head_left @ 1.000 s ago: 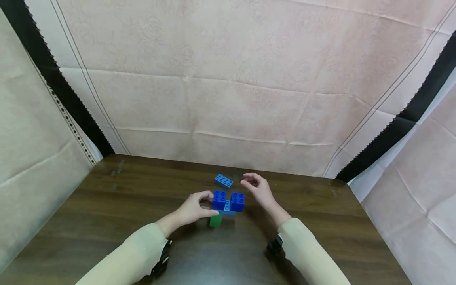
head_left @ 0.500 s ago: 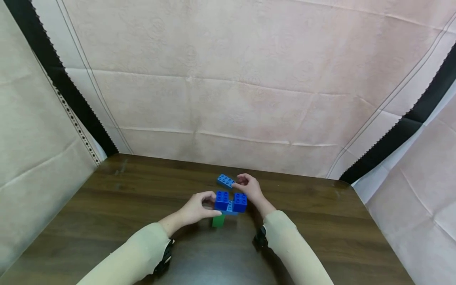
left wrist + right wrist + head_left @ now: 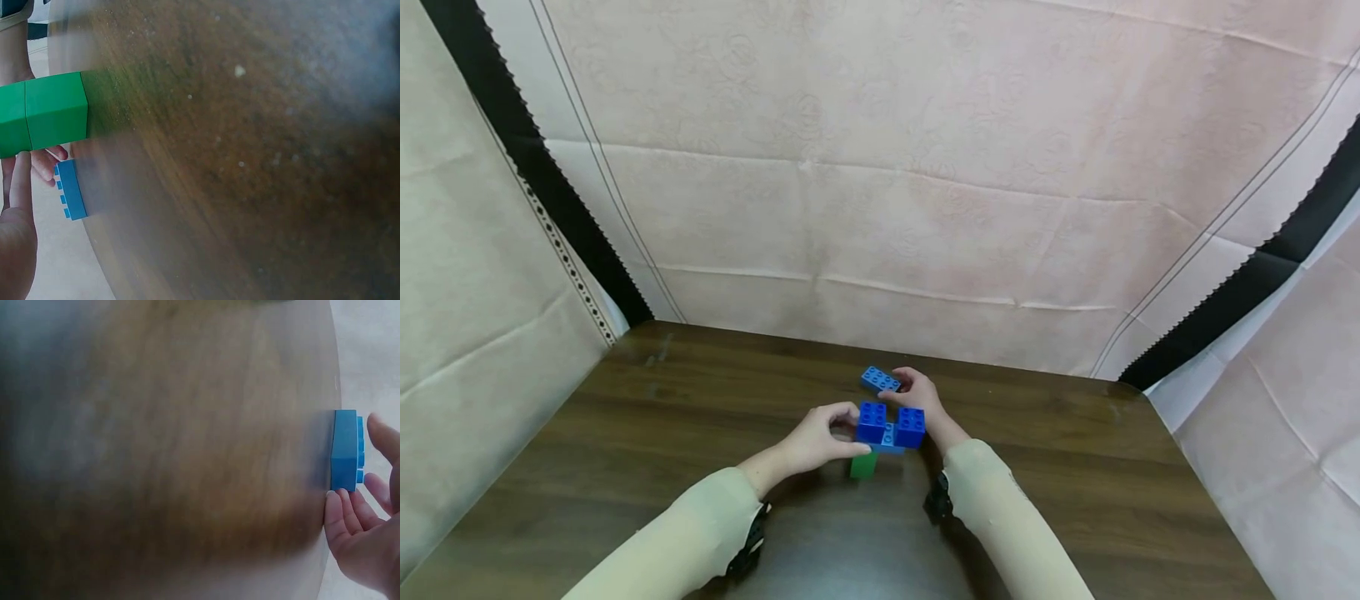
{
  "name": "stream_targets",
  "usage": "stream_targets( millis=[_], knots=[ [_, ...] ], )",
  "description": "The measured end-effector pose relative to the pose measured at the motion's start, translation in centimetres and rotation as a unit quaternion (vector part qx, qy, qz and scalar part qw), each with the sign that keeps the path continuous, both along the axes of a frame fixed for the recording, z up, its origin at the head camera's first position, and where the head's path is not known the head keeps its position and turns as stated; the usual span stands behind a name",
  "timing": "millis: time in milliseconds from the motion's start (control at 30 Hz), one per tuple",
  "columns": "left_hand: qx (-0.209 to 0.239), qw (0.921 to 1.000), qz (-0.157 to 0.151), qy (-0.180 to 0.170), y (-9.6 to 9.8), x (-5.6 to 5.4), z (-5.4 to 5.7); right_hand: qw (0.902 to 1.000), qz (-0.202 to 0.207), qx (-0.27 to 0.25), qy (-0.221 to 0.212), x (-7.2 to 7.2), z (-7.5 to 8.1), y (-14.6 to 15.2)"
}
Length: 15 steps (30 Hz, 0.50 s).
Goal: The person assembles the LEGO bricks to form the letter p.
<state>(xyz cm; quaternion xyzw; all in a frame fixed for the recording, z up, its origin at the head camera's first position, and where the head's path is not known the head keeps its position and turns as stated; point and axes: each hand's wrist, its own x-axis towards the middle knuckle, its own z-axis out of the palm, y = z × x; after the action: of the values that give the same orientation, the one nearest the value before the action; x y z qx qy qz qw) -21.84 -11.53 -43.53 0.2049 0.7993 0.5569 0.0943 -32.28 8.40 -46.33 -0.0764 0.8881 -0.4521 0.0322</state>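
Observation:
My left hand [image 3: 816, 437] grips the left side of a toy brick stack, thumb in front and fingers behind. Two dark blue bricks [image 3: 911, 428] top the stack, set apart on a light blue brick [image 3: 889, 435]. Green bricks [image 3: 59, 111] form its lower part, one above the other. Behind the stack a loose light blue brick [image 3: 877, 377] lies studs up on the table. My right hand [image 3: 922, 402] is beside this brick; in the right wrist view its fingertips [image 3: 340, 495] meet or nearly meet the brick's end, while the thumb stands off the studs.
The brown wooden table [image 3: 1075, 500] ends in a far edge just past the loose brick. A pale cloth [image 3: 880, 208] hangs behind it, with more cloth on both sides. A dark wrist device [image 3: 937, 500] sits on the right wrist.
My right hand has moved left from open space to the loose light blue brick. The left hand keeps its grip on the stack. The whole view has shifted slightly.

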Motion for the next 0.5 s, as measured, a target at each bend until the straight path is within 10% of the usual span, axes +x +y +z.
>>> stream_targets(
  millis=[500],
  knots=[
    [0.002, 1.0000, 0.000, -0.004, -0.01, 0.01, -0.09, 0.9991, -0.017, 0.019, -0.033, -0.13, 0.02, 0.66]
  ],
)
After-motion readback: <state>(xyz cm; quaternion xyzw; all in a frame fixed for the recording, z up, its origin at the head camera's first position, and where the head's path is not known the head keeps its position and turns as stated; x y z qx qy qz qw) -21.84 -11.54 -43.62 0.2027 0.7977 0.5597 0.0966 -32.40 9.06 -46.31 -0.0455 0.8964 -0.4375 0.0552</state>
